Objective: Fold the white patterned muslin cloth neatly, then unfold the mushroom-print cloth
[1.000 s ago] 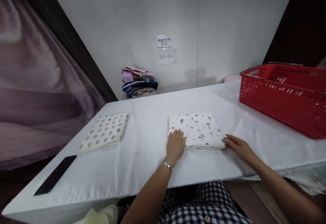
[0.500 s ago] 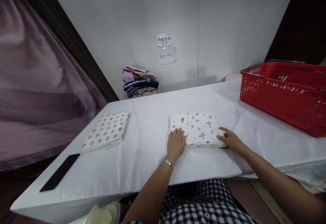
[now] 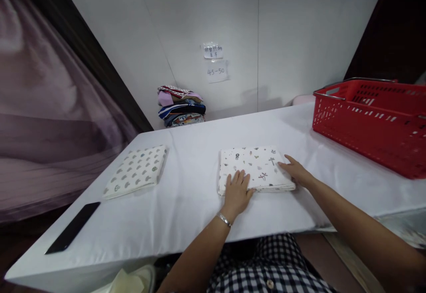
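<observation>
A white cloth printed with small palm trees and leaves lies folded into a rectangle in front of me. My left hand rests flat on its near left part, fingers stretched out, a silver bracelet on the wrist. At the cloth's right edge is my right hand; its thumb lies on the top layer and its index finger is stretched out apart from it. The remaining right fingers are partly hidden. Further left lies another folded cloth, white with grey mushroom-like prints.
A white-covered table carries both cloths. A black phone-like slab lies near its left edge. The red basket stands at the right. Behind the table's far edge is a stack of folded fabrics, below paper signs on the wall.
My left hand has slid right along the cloth's near edge, uncovering its lower left corner. My right hand has shifted slightly left and up, its thumb further onto the cloth.
</observation>
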Tool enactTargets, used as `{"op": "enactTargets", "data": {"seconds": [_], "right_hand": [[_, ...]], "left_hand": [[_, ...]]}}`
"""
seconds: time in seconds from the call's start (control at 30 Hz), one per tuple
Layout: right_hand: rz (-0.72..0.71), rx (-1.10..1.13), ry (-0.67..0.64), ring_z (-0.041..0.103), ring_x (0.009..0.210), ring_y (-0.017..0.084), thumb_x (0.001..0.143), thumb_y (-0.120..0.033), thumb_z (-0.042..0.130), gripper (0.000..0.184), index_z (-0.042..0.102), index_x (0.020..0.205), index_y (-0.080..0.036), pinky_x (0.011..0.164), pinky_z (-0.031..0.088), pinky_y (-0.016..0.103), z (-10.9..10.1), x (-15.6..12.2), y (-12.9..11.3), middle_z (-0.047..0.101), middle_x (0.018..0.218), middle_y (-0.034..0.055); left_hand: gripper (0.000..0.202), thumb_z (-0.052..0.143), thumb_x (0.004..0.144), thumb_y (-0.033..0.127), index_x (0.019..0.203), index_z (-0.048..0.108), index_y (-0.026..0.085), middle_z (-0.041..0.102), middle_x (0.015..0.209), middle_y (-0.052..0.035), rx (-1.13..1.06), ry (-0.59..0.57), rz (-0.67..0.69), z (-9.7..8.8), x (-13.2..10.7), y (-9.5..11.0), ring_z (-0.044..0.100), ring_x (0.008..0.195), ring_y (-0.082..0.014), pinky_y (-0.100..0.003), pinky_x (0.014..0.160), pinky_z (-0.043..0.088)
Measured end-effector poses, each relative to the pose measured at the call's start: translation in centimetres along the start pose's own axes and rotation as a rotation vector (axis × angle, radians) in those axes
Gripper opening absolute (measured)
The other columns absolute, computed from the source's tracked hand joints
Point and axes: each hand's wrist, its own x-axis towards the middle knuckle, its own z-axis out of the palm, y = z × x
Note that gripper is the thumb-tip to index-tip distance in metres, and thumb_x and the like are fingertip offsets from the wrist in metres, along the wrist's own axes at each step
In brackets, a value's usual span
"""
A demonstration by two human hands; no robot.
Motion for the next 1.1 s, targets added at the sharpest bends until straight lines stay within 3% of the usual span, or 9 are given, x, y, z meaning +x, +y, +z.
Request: {"op": "enactTargets", "data": {"seconds": [0.07,0.23,0.33,0.57,0.83,0.9,1.0,1.1], "right_hand": [[-0.002,0.069,-0.004,0.064,0.08,0.02,0.075,-0.04,0.062,0.08,0.028,0.142,-0.014,0.068,0.052,0.029,0.3,0.4,0.1,0.064,0.102,0.0126],[-0.056,0.051,0.103,0.064,0.075,0.019,0.072,-0.033,0.064,0.07,0.04,0.136,-0.016,0.066,0.052,0.028,0.7,0.5,1.0,0.064,0.098,0.0098],[-0.038,0.063,0.055,0.064,0.075,0.02,0.072,-0.032,0.064,0.075,0.034,0.139,-0.015,0.066,0.052,0.029,0.5,0.8,1.0,0.065,0.098,0.01],[0.012,0.126,0.06,0.064,0.087,0.021,0.072,-0.039,0.066,0.079,0.034,0.139,-0.013,0.067,0.052,0.029,0.7,3.8,-0.5,0.06,0.116,0.0168],[-0.075,-0.015,0.153,0.063,0.08,0.02,0.071,-0.029,0.065,0.071,0.04,0.135,-0.012,0.072,0.051,0.031,1.2,5.6,0.0,0.068,0.093,0.0092],[-0.094,-0.068,0.154,0.063,0.087,0.024,0.071,-0.028,0.065,0.07,0.041,0.135,-0.01,0.079,0.049,0.036,1.1,5.4,-0.3,0.067,0.098,0.0114],[-0.271,-0.255,0.155,0.051,0.114,0.03,0.071,-0.029,0.063,0.066,0.044,0.133,-0.012,0.098,0.038,0.042,1.5,4.0,-0.4,0.056,0.124,0.0146],[-0.662,-0.634,0.049,0.038,0.127,0.028,0.081,-0.037,0.051,0.054,0.046,0.131,-0.017,0.105,0.028,0.044,2.3,1.1,0.4,0.045,0.136,0.0118]], "left_hand": [[0.049,0.037,0.09,0.047,0.133,0.041,0.024,0.038,0.143,-0.0069,0.013,0.002,0.007,0.1,-0.2,-0.1,0.029,0.133,-0.025,-0.051,0.11,0.021],[0.048,0.038,0.09,0.045,0.134,0.04,0.025,0.038,0.143,-0.0062,0.022,0.005,0.008,0.0,-0.4,-0.2,0.029,0.133,-0.0245,-0.05,0.11,0.02],[0.048,0.037,0.09,0.045,0.134,0.04,0.025,0.038,0.143,-0.0063,0.019,0.011,0.01,0.1,-0.4,-0.1,0.029,0.133,-0.0245,-0.05,0.111,0.019],[0.048,0.033,0.092,0.045,0.134,0.039,0.024,0.037,0.143,-0.0067,0.032,0.024,0.016,0.5,-0.5,-0.1,0.028,0.134,-0.0252,-0.05,0.11,0.019],[0.048,0.034,0.091,0.045,0.135,0.038,0.025,0.036,0.144,-0.0054,0.042,0.017,0.021,0.4,-0.6,-0.2,0.028,0.134,-0.0239,-0.049,0.111,0.019],[0.049,0.035,0.091,0.046,0.135,0.038,0.024,0.037,0.144,-0.0054,0.041,0.016,0.025,0.5,-0.7,-0.3,0.028,0.134,-0.0243,-0.049,0.11,0.02],[0.05,0.037,0.09,0.047,0.134,0.038,0.023,0.037,0.143,-0.0055,0.043,0.019,0.038,0.6,-0.7,-0.4,0.028,0.134,-0.025,-0.049,0.11,0.02],[0.05,0.038,0.09,0.046,0.135,0.038,0.023,0.038,0.143,-0.0059,0.055,0.027,0.053,0.7,-0.7,-0.5,0.028,0.134,-0.0252,-0.049,0.11,0.021]]}}
